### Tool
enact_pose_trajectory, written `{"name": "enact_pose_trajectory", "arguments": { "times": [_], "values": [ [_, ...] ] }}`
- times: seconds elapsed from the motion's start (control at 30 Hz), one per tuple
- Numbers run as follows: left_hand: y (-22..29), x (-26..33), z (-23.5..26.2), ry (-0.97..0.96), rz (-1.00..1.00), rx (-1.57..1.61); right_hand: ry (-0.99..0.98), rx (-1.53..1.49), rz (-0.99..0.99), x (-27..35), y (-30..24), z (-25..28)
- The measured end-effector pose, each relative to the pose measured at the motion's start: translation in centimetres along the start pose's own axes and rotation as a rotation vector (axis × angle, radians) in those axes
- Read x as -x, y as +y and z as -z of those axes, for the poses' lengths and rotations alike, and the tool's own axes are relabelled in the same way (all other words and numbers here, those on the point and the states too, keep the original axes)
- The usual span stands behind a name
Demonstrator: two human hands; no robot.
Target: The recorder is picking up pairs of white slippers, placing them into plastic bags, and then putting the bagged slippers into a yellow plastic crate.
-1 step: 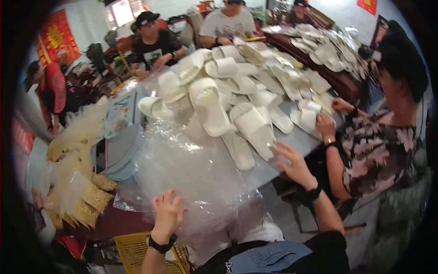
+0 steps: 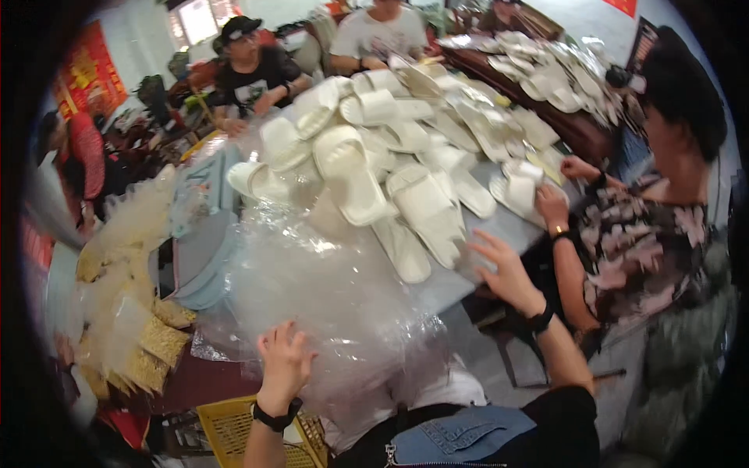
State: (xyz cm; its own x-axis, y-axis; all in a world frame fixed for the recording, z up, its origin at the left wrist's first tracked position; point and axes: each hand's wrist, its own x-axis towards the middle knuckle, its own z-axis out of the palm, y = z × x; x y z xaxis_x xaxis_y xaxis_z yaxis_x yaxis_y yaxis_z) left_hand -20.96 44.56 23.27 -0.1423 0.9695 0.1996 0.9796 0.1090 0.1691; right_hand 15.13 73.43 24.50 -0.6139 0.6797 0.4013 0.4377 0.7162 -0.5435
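— Both hands are up over the table's near edge. Left hand (image 2: 282, 365), black watch on the wrist, fingers spread, pressing on the near side of the heap of clear plastic bags (image 2: 328, 296).

— And the right hand (image 2: 503, 269)?

— Fingers fanned out, nothing gripped, hovering at the table's right edge, just beside the nearest white slipper (image 2: 427, 210). Whether a fingertip touches the sole is hard to tell; there is blur.

— Where does that plastic sit?

— It covers the near end of the grey table (image 2: 499, 226), bulging over the near edge toward the person's lap, crinkled and see-through.

— Beyond it?

— A big pile of white slippers (image 2: 374, 140) runs up the middle of the table to the far end, open-toed ones, stacked loosely and overlapping.

— Others around?

— A person in a floral top (image 2: 640, 242) sits at the right edge, both hands on a slipper (image 2: 521, 187). Two more people sit at the far end, one in a black cap (image 2: 238, 27). Along the left edge lie flat grey pieces (image 2: 199, 257), and beside them small packets with yellowish contents (image 2: 148, 343). A yellow crate (image 2: 230, 425) sits below the near edge.
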Motion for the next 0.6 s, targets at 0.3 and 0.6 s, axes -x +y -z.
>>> {"name": "enact_pose_trajectory", "arguments": {
  "times": [0.3, 0.6],
  "values": [
    [-1.2, -0.9, 0.0, -0.06, -0.09, 0.082, 0.162, 0.135, 0.028, -0.3, -17.1, 15.4],
    [-2.1, -1.0, 0.0, -0.116, -0.142, 0.187, 0.314, 0.311, -0.016, 0.2, -30.2, 22.3]
  ]
}}
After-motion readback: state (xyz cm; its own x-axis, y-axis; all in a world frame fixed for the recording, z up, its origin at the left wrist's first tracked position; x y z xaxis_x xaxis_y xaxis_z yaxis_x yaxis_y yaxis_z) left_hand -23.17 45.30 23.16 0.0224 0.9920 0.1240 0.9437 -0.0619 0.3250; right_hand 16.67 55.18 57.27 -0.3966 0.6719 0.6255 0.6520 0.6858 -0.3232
